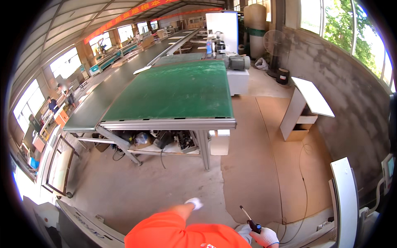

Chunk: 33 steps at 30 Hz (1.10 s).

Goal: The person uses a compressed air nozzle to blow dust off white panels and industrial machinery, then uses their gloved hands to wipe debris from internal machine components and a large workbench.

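My right hand [264, 237], in a white knit glove, is closed around the dark handle of a hand tool with a thin metal rod [248, 215]. The rod points up and to the left, away from me; its exact kind I cannot make out. My left hand [194, 203], also white-gloved, hangs in front of me over the concrete floor, near no object. Motion blurs its fingers, and no held thing shows. Ahead of both hands stands a conveyor table with a green belt [173, 93] on a metal frame.
A thin cable [303, 180] trails over the brown floor boards [252, 165]. At right stand a white cabinet piece [294, 111] and an upright white panel [345, 202]. A wheeled rack [62, 165] stands left, a motor [239, 63] beyond the belt. Two people work at far left.
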### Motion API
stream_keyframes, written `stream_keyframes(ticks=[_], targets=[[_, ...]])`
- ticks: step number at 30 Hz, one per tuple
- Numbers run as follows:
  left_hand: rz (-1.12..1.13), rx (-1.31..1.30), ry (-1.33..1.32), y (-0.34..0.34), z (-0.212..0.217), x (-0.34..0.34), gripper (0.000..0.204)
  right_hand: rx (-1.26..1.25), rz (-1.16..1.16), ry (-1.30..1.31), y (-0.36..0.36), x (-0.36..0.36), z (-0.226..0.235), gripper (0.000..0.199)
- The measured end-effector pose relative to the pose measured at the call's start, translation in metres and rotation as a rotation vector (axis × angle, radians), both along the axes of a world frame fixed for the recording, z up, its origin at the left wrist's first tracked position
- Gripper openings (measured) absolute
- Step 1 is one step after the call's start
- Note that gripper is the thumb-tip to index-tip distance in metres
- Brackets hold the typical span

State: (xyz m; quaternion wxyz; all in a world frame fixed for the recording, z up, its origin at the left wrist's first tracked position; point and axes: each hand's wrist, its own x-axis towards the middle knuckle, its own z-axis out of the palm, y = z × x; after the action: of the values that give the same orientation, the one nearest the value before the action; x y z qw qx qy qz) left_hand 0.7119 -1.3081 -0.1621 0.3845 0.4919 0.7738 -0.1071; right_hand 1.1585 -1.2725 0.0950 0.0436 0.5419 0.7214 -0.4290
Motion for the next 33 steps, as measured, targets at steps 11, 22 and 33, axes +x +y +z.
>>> stream_keyframes(ticks=[11, 22, 33], targets=[[0.235, -0.369, 0.062, -0.358, 0.018, -0.058, 0.053, 0.028, 0.005, 0.173, -0.096, -0.035, -0.043, 0.046], [0.401, 0.418, -0.319, -0.235, 0.037, 0.038, 0.046, -0.034, 0.409, -0.156, -0.166, -0.06, -0.034, 0.049], [0.287, 0.101, -0.196, -0.353, 0.0, -0.087, 0.054, 0.067, 0.307, -0.166, -0.235, -0.197, -0.077, 0.061]])
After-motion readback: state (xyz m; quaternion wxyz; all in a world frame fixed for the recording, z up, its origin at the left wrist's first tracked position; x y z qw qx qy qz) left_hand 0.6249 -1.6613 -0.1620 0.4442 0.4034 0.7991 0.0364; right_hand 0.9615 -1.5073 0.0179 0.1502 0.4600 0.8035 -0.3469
